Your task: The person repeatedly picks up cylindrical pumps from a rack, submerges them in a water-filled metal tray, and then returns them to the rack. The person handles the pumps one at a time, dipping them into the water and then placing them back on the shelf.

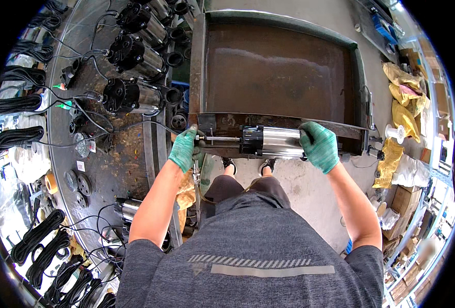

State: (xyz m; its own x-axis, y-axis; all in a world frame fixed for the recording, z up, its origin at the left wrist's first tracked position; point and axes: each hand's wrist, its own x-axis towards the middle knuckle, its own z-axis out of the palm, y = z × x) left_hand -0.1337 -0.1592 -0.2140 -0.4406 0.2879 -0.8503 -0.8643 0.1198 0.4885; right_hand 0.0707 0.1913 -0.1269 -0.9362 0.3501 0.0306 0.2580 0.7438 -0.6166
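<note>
A cylindrical pump motor (pixel 281 142), shiny steel with a black end section, lies crosswise in front of me along the near side of a metal tank. From its black end a thin metal rod (pixel 222 138) points left. My right hand (pixel 321 147), in a green knit glove, is closed around the motor's right end. My left hand (pixel 185 149), gloved the same way, is closed at the left end of the rod, beside the bench edge. What its fingers grip there is mostly hidden by the glove. A metal fitting (pixel 196 172) hangs just below that hand.
Several similar pumps (pixel 130 96) with black cables stand on the workbench (pixel 127 159) at left, near loose round discs (pixel 84 185). Coiled cables (pixel 24 105) line its far left side. Beyond the motor is the rusty-bottomed tank (pixel 284 66). Yellow sacks (pixel 389 159) and shelving lie at right.
</note>
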